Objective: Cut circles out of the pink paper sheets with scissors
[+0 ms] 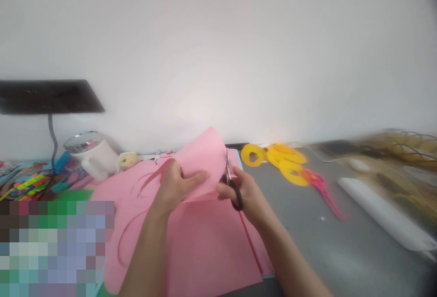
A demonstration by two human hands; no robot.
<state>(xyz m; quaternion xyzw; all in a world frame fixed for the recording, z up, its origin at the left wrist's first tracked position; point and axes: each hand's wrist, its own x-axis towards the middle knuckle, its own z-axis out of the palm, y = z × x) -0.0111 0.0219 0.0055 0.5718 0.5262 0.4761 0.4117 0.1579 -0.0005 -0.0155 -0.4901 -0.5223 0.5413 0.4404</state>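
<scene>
A raised sheet of pink paper [205, 156] is gripped by my left hand [175, 185], its thumb lying along the near face. My right hand [247, 192] has its fingers in the handles of a pair of black-handled scissors [235, 193]. The blades point up and away, at the right edge of the raised paper; whether they are parted is hard to see. Under both hands lie larger pink sheets [208, 251]. Curved cut strips of pink paper [124, 240] rest to the left.
Yellow paper rings [252, 156] and pink scissors [326, 194] lie right on the grey table [293, 242]. Farther right is a long white object [385, 215]. A white mug [95, 153], colourful craft pieces [27, 183] and a dark screen [48, 96] are left. A white wall stands behind.
</scene>
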